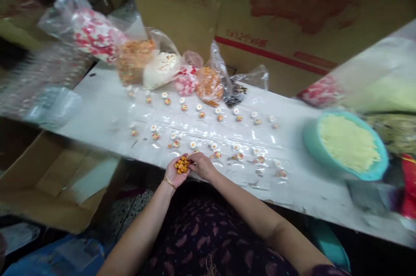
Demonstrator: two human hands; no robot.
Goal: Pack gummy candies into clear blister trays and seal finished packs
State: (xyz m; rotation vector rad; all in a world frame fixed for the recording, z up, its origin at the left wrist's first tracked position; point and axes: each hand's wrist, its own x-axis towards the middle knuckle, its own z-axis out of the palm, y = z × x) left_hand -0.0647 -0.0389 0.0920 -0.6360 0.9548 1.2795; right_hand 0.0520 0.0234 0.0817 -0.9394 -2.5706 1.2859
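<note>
My left hand (pixel 173 174) is palm up at the front edge of the table, cupped around a small heap of orange-brown pieces (pixel 182 165). My right hand (pixel 204 166) reaches over the heap from the right, its thumb and fingers drawn together at the edge of the pieces. Whatever is between those fingertips is hidden. Beyond both hands, clear plastic packets (pixel 208 128) lie in two rows. Most hold a white round piece with an orange centre (pixel 193 144) and a red-and-yellow piece (pixel 217 154). Some front packets also show small orange or dark bits.
Tied clear bags of pink-white (pixel 94 35), orange (pixel 209 85) and dark pieces (pixel 236 94) line the back, before large cardboard (pixel 182 7). A turquoise basin (pixel 312 141) of pale yellow material stands right. An open cardboard box (pixel 48 172) sits lower left.
</note>
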